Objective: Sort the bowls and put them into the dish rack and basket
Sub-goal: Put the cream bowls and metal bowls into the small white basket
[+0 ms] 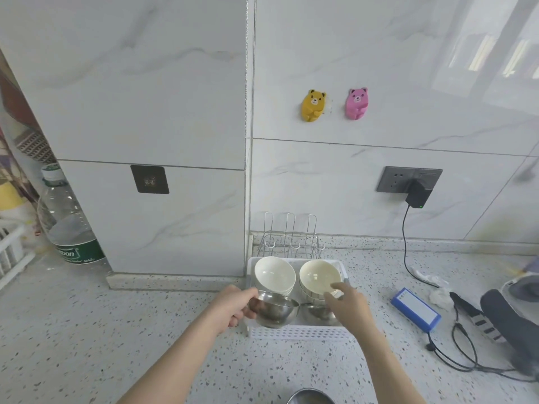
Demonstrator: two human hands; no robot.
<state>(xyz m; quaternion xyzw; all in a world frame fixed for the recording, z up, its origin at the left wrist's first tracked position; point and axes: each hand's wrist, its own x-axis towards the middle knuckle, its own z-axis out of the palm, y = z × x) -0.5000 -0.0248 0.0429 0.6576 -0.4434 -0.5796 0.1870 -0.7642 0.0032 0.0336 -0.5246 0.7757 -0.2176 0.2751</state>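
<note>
Speckled bench, white perforated plastic basket (297, 332) at the wall. Left hand (233, 306) grips shiny steel bowl (274, 312) by its rim over the basket's front-left; light, rigid, probably slippery. Right hand (347, 301) loose-fingered, at the cream ceramic bowl (319, 277) beside it; fragile.

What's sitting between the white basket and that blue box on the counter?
Nothing. In the head view, only bare speckled countertop lies between the white basket and the blue box. The black cable comes down behind that gap.
</note>
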